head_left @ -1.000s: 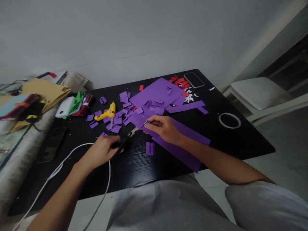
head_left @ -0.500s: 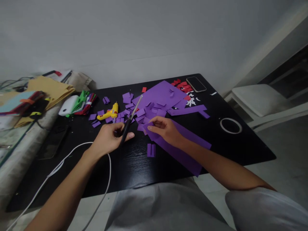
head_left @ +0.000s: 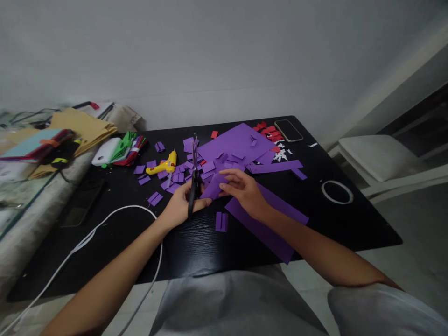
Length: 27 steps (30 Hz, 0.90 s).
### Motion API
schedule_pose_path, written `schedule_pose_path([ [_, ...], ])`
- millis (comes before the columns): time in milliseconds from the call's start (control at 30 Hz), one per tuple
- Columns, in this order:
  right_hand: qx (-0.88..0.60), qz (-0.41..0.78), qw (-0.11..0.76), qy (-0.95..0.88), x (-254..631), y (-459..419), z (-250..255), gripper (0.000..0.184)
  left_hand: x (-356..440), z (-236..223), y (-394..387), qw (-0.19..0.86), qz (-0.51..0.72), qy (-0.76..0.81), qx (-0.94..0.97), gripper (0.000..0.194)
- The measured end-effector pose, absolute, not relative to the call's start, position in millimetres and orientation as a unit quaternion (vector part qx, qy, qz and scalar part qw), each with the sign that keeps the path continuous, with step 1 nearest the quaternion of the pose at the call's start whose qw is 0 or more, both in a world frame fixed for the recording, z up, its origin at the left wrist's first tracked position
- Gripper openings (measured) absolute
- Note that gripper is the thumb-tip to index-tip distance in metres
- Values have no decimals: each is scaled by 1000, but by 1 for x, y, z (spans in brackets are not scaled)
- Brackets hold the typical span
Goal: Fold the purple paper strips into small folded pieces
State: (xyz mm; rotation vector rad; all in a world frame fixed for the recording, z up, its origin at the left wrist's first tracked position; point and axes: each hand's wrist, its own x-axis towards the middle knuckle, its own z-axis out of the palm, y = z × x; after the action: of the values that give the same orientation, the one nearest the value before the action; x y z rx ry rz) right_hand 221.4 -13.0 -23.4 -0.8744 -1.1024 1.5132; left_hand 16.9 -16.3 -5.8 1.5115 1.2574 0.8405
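Left fingers: mine, closed round the handles of one pair of scissors, thumb seemingly on the near end of the purple piece.
Right fingers: mine, pinched together on the other end.
Purple piece: one, between my hands, above the counter.
Scissors, change: a second ago the tips were at the paper I hold; now they point up toward the wall, blades slightly apart.
Left hand, change: since swung clear, then brought in beside the piece. I take this as cutting paused and handling the paper begun.
Folded purple piece: one, near my hands, unmoved on the counter.
Purple strip sheet: one, partly under my right forearm.
Loose purple pieces: many, scattered beyond the scissors.
Glue gun: one, yellow, lying among them.
Phone: one, far corner.
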Motion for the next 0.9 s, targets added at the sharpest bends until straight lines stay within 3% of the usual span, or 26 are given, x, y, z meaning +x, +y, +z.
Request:
schedule_pose_path([
  [233,-360,657,469,-468,221,-17,-23,49,14,-6,-17,443,419,534,586,35],
  [467,-361,584,470,-555,221,-13,-32,29,7,-11,-17,411,416,491,646,27],
  [600,-330,594,461,-571,222,-15,-26,32,4,-13,-19,370,404,467,694,25],
  [700,-327,601,438,-584,224,-18,-21,39,3,-11,-20,376,389,467,699,26],
  [900,-329,593,460,-573,223,-16,-27,34,3,-7,-21,413,377,479,676,35],
])
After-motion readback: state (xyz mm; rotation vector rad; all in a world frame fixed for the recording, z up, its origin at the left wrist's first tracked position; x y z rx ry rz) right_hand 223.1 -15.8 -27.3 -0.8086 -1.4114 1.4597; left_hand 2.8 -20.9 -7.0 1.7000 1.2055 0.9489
